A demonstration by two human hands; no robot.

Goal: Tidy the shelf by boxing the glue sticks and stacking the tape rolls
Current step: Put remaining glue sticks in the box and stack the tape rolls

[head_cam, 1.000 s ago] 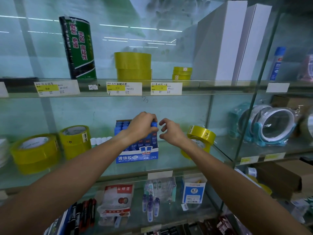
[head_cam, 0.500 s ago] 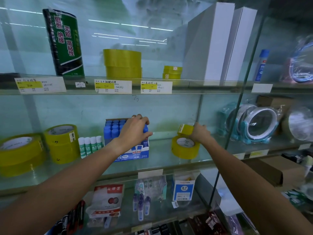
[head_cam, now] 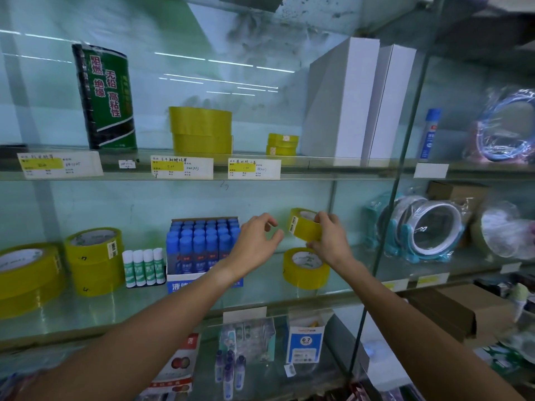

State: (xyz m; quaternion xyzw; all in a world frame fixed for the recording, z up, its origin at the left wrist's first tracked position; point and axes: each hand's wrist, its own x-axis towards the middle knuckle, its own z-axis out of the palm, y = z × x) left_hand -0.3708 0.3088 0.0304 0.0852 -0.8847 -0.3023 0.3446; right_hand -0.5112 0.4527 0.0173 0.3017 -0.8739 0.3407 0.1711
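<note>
The lifted tape roll (head_cam: pixel 304 225), pinched tilted in the right hand (head_cam: pixel 328 241), hangs just above the flat roll (head_cam: pixel 305 267). The left hand (head_cam: pixel 257 244) hovers empty beside it, fingers loosely curled.

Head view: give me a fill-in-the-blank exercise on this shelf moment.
1. The right hand holds a yellow ____ roll above another roll.
2. The left hand holds ____.
3. The caps of the glue sticks in the box are ____.
4. Left of the box stand ____ loose green sticks.

Missing: tape; nothing; blue; four
</note>
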